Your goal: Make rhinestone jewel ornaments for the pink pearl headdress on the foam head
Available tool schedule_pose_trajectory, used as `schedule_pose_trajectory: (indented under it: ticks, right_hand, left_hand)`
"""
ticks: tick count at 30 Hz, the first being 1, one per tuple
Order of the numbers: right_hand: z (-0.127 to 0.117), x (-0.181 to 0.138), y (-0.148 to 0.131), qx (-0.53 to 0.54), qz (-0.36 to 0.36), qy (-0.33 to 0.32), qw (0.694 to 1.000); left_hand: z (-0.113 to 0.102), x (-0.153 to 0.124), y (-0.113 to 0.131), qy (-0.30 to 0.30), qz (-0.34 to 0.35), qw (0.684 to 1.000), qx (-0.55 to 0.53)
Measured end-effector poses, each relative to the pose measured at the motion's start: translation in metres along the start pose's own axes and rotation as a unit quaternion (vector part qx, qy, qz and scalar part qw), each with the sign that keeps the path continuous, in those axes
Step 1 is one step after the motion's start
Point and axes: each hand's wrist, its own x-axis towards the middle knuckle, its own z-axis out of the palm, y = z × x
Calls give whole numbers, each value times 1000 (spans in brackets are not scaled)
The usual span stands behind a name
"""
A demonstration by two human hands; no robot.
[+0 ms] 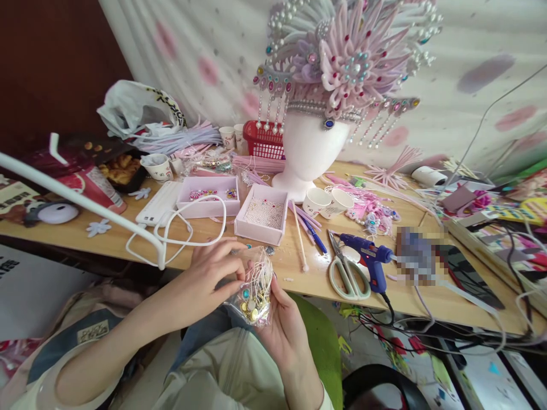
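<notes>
A small clear plastic bag (255, 287) of gold pins and bead-headed wires is held just in front of the wooden table's (299, 267) near edge. My right hand (282, 324) cups the bag from below, fingers curled around it. My left hand (213, 273) pinches the bag's top left side with thumb and fingertips. Behind them on the table stand two pink trays, one (260, 213) full of small rhinestones, the other (208, 196) with a few coloured gems.
A white foam head (308, 151) wears a pink beaded headdress (346, 57). A blue glue gun (370, 256), scissors (347, 273), paper cups (327, 201), a red basket (262, 139), pink pipe cleaners, a white cable (183, 228) and a white lamp arm (77, 199) crowd the table.
</notes>
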Motion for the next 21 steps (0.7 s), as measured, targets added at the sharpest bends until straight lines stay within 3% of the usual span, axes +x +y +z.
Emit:
schedule_pose_trajectory:
  ticks: [6, 10, 16, 21]
  right_hand:
    - [4, -2, 2, 3, 0, 2, 1000]
    - [1, -1, 4, -15, 2, -17, 1000]
    - [-10, 2, 6, -53, -2, -61, 997]
    - [-8, 2, 6, -44, 3, -56, 997]
  left_hand:
    - [-4, -7, -3, 54, 8, 998, 4]
    - [-4, -6, -1, 29, 19, 999, 23]
    - [-10, -1, 6, -82, -24, 995, 45]
    - [-13, -4, 2, -49, -24, 999, -4]
